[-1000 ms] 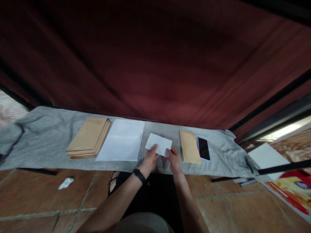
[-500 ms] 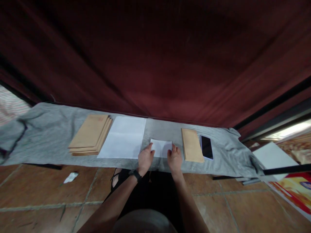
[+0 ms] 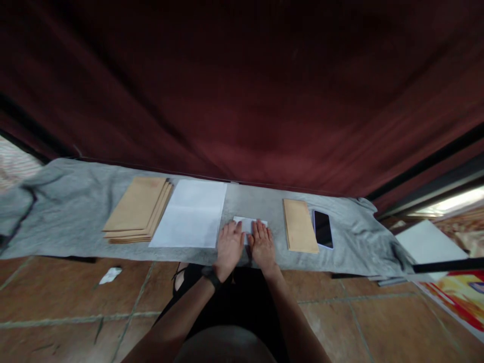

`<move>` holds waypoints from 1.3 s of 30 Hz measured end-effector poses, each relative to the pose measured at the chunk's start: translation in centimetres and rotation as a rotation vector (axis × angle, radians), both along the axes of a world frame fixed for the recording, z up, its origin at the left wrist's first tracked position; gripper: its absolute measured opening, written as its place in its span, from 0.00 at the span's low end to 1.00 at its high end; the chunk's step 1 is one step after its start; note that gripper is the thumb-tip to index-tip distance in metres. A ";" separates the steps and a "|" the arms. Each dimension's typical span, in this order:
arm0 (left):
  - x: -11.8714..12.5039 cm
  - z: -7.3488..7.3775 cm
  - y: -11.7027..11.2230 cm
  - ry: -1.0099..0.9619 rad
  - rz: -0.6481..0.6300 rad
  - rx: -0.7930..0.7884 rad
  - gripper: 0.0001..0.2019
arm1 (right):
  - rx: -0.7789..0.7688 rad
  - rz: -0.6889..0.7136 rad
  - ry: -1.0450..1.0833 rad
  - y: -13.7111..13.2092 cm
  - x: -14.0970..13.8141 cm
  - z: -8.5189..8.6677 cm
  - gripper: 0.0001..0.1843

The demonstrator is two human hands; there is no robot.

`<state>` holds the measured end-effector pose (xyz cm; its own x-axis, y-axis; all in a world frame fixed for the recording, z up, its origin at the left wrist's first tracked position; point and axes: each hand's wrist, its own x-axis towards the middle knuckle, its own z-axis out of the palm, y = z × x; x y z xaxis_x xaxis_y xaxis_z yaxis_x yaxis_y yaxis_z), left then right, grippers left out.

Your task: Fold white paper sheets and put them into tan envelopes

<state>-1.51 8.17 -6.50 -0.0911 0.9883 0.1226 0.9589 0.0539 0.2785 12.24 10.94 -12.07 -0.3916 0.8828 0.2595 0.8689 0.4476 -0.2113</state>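
Note:
A small folded white paper [image 3: 247, 222] lies on the grey cloth [image 3: 75, 212] in front of me. My left hand [image 3: 229, 246] and my right hand [image 3: 262, 244] rest flat on it side by side, fingers stretched out, covering most of it. Only its far edge shows. A black band sits on my left wrist.
Left of my hands lie a stack of white sheets [image 3: 192, 214] and a stack of brown envelopes [image 3: 136, 209]. To the right are more brown envelopes [image 3: 300, 232] and a black phone [image 3: 323, 229]. A dark red curtain [image 3: 242, 91] hangs behind. A paper scrap [image 3: 110, 275] lies on the tiled floor.
The folded paper was lifted and tilted in both hands; it now lies flat on the cloth. Both hands have moved together and flattened on top of it.

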 end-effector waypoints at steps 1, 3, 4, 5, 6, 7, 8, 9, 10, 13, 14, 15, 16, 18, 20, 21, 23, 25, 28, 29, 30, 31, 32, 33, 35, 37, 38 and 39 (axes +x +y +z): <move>0.8 -0.1 0.1 -0.009 -0.070 0.018 0.23 | -0.006 0.013 -0.015 0.0 0.1 -0.1 0.31; 2.3 -0.6 0.5 -0.056 -0.261 0.043 0.26 | -0.019 0.038 -0.047 -0.2 0.1 -0.2 0.31; 2.9 -1.0 0.8 -0.080 -0.334 0.056 0.27 | -0.026 0.046 -0.060 -0.2 0.2 -0.3 0.32; 3.4 -1.5 1.1 -0.100 -0.381 0.066 0.28 | -0.030 0.048 -0.068 -0.3 0.2 -0.3 0.32; 3.6 -2.0 1.4 -0.116 -0.402 0.072 0.29 | -0.033 0.044 -0.073 -0.3 0.2 -0.4 0.32; 3.7 -2.6 1.7 -0.125 -0.398 0.071 0.29 | -0.036 0.039 -0.074 -0.3 0.2 -0.4 0.32; 3.6 -3.0 1.9 -0.131 -0.388 0.064 0.29 | -0.038 0.035 -0.074 -0.3 0.2 -0.3 0.32; 3.3 -3.4 2.2 -0.136 -0.377 0.053 0.29 | -0.041 0.035 -0.076 -0.3 0.2 -0.2 0.33; 3.0 -3.6 2.4 -0.136 -0.368 0.041 0.29 | -0.044 0.033 -0.078 -0.2 0.2 -0.1 0.33; 2.1 -4.1 2.7 -0.110 -0.347 0.022 0.29 | -0.050 -0.001 -0.082 0.0 0.3 0.2 0.32; 1.9 -4.2 2.7 -0.094 -0.340 0.026 0.30 | -0.048 -0.018 -0.081 0.1 0.3 0.3 0.32; 1.8 -4.2 2.7 -0.076 -0.332 0.031 0.30 | -0.044 -0.032 -0.078 0.1 0.5 0.2 0.31; 1.7 -4.3 2.7 -0.058 -0.323 0.035 0.30 | -0.039 -0.043 -0.072 0.1 0.6 0.2 0.31; 1.7 -4.5 2.6 -0.026 -0.306 0.041 0.31 | -0.026 -0.055 -0.057 0.2 1.1 0.0 0.30; 1.6 -4.7 2.6 -0.001 -0.291 0.040 0.33 | -0.013 -0.074 -0.042 0.2 1.6 -0.2 0.30; 1.4 -4.8 2.6 0.009 -0.284 0.037 0.33 | -0.009 -0.084 -0.037 0.3 1.9 -0.3 0.30; 1.0 -4.9 2.6 0.026 -0.275 0.026 0.34 | -0.009 -0.098 -0.029 0.3 2.4 -0.4 0.30; 0.4 -4.9 2.5 0.039 -0.268 0.019 0.34 | -0.014 -0.106 -0.011 0.4 2.8 -0.5 0.30; -0.2 -4.9 2.3 0.053 -0.263 0.018 0.34 | -0.014 -0.123 0.031 0.5 3.2 -0.6 0.29; -0.3 -4.9 2.3 0.055 -0.262 0.017 0.34 | -0.013 -0.130 0.043 0.5 3.4 -0.6 0.30; -0.3 -4.8 2.2 0.056 -0.263 0.014 0.34 | -0.013 -0.137 0.053 0.5 3.5 -0.7 0.30; -0.4 -4.8 2.2 0.057 -0.264 0.012 0.34 | -0.015 -0.141 0.060 0.5 3.7 -0.7 0.30; -0.3 -4.7 2.2 0.057 -0.265 0.009 0.34 | -0.019 -0.146 0.067 0.5 3.8 -0.7 0.30; -0.3 -4.7 2.2 0.058 -0.265 0.006 0.34 | -0.025 -0.151 0.074 0.5 3.9 -0.7 0.29; -0.2 -4.6 2.3 0.060 -0.266 0.000 0.34 | -0.034 -0.174 0.092 0.5 3.9 -0.5 0.29; -0.1 -4.5 2.4 0.060 -0.265 -0.009 0.34 | -0.035 -0.193 0.119 0.5 3.5 -0.2 0.30; -0.1 -4.4 2.4 0.061 -0.265 -0.014 0.34 | -0.033 -0.186 0.135 0.5 3.1 0.0 0.30; 0.0 -4.4 2.4 0.065 -0.268 -0.020 0.34 | -0.034 -0.164 0.149 0.4 2.5 0.2 0.30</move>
